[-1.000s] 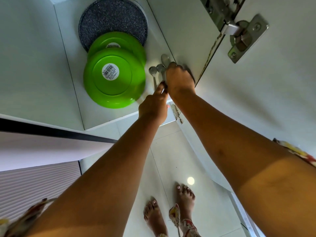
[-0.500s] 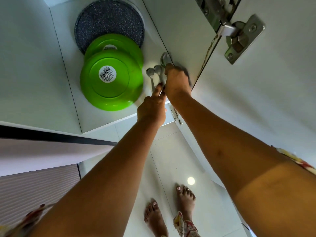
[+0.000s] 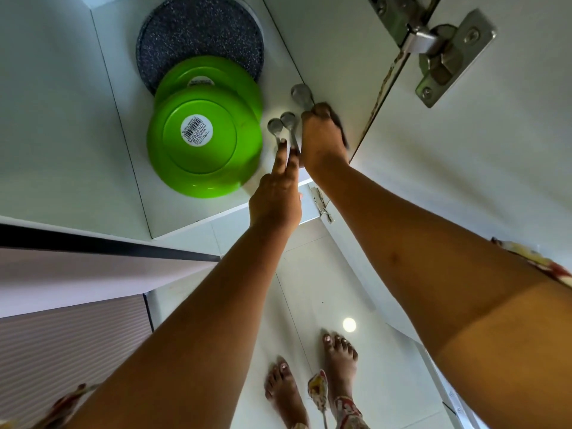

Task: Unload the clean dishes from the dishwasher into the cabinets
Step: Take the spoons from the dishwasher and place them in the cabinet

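White cabinet shelf [image 3: 198, 212] holds two small shiny metal spoons [image 3: 283, 125] just right of the round green plastic bowl [image 3: 204, 144], the left hand [image 3: 275, 202] pressing their handles with straight fingers [image 3: 280, 159], the right hand [image 3: 323, 140] curled round a third metal spoon [image 3: 301, 95], which I think gets laid beside them next.

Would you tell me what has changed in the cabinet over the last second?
The left hand straightened two fingers and reached forward onto the handles of the two small spoons. The right hand still holds the larger spoon by the cabinet wall; the green bowls and speckled plate have not moved.
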A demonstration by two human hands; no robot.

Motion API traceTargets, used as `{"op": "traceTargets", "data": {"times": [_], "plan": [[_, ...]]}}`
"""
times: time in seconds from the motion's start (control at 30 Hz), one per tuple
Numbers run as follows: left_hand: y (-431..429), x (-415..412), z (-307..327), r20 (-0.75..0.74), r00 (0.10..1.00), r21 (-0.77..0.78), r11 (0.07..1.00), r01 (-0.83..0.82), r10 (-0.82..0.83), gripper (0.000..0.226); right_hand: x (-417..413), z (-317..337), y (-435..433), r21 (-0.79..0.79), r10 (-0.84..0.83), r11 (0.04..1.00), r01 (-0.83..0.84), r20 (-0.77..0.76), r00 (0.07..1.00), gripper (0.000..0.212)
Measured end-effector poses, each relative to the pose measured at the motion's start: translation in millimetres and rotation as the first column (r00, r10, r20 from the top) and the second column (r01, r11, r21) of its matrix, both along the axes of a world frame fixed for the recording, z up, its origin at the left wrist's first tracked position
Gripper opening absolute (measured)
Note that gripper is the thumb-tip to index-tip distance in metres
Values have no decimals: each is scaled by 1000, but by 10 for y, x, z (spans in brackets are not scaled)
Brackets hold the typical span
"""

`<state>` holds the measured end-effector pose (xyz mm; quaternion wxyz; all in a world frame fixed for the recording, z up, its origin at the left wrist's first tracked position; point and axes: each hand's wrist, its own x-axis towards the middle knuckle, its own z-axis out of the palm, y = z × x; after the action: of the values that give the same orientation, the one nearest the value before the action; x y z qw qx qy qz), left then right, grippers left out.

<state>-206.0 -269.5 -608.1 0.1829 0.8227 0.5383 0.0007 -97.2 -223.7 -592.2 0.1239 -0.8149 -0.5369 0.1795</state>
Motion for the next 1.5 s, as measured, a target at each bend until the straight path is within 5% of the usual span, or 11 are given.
{"op": "traceTargets", "data": {"times": [0.17, 0.33, 0.77, 1.03, 1.2, 1.5], "plan": [[-25, -45, -29, -23, 998, -64, 996, -57, 56, 75, -119, -54, -230, 156, 100, 980, -122, 143, 985, 43], [6, -13, 31, -25, 1000, -156, 988, -15, 11, 81, -155, -295, -546, 64, 156, 982, -175, 233, 960, 41], [-12, 228, 185, -25, 996, -231, 969, -85, 81, 77, -39, -276, -552, -3, 164, 986, -167, 216, 963, 40], [-60, 129, 150, 148, 980, -289, 953, -87, 134, 97, -90, -233, -571, 89, 136, 983, -159, 227, 964, 45], [-134, -35, 60, 138, 965, -249, 951, -183, 222, 95, -189, -278, -600, -1, 208, 976, -217, 284, 936, 55], [-86, -118, 45, 140, 980, -228, 968, -108, 142, 89, -234, -334, -622, 47, 175, 980, -194, 265, 948, 55]]}}
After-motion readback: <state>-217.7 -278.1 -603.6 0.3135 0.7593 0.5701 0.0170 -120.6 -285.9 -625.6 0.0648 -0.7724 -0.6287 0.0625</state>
